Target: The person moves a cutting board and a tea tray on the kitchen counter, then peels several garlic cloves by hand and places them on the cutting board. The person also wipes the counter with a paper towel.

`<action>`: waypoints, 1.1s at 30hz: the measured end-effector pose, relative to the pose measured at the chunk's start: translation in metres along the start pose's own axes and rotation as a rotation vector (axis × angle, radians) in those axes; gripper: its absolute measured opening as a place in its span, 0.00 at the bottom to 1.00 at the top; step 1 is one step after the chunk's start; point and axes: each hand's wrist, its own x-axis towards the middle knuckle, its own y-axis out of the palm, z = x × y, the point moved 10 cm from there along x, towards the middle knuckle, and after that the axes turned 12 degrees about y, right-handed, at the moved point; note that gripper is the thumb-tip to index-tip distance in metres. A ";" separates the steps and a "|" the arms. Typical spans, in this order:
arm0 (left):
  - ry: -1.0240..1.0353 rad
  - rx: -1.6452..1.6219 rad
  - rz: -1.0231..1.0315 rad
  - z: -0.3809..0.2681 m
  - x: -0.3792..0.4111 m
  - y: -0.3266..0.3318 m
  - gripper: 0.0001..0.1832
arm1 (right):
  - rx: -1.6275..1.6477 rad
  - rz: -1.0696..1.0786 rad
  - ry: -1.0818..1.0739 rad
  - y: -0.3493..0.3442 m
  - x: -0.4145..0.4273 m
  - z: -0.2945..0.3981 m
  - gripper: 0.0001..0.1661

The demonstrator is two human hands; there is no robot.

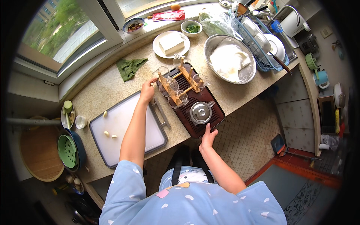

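A dark slatted tea tray (194, 128) lies on the speckled counter, its near end jutting past the counter's front edge. On it stand a wooden cup rack (187, 73) hung with several glass cups and, nearer me, a glass teapot (201, 112) with a lid. My left hand (147, 89) is at the tray's left side beside the rack; its fingertips are partly hidden behind a cup. My right hand (208, 138) holds the tray's near edge, thumb up by the teapot, fingers hidden beneath. Left of the tray lies a cutting board (126, 118) with several garlic cloves (106, 134).
Behind the tray are a green cloth (130, 68), a plate (157, 52) with a white block like tofu, and a bowl of chopped greens (193, 28). A metal bowl of flour or dough (209, 64) and a blue dish rack (254, 52) stand right; a green colander (67, 150) is left.
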 end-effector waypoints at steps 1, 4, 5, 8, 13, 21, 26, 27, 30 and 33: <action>-0.014 -0.013 0.021 0.000 -0.003 0.003 0.27 | 0.021 -0.012 0.004 -0.005 -0.001 0.001 0.35; -0.106 -0.052 0.082 -0.009 -0.015 0.012 0.24 | 0.158 0.070 0.055 -0.016 0.014 -0.004 0.37; -0.172 -0.071 0.102 -0.014 -0.020 0.017 0.23 | 0.190 0.049 0.074 -0.026 0.024 -0.008 0.37; -0.346 -0.107 0.128 -0.023 -0.039 0.025 0.18 | 0.265 0.150 0.026 -0.037 0.038 0.005 0.40; -0.318 -0.123 0.164 -0.015 -0.045 0.029 0.10 | 0.240 0.245 -0.014 -0.047 0.044 0.030 0.37; -0.279 -0.046 0.351 -0.039 -0.049 0.061 0.12 | 0.168 0.280 -0.061 -0.059 0.060 0.056 0.31; -0.346 0.079 0.436 -0.044 -0.060 0.067 0.13 | 0.091 0.392 -0.037 -0.063 0.070 0.068 0.28; -0.345 0.068 0.442 -0.042 -0.061 0.068 0.13 | 0.070 0.437 -0.038 -0.061 0.071 0.070 0.28; -0.351 0.008 0.416 -0.038 -0.065 0.070 0.12 | 0.148 0.546 0.016 -0.056 0.076 0.071 0.27; -0.296 -0.066 0.416 -0.035 -0.067 0.072 0.09 | 0.171 0.567 0.024 -0.055 0.074 0.075 0.25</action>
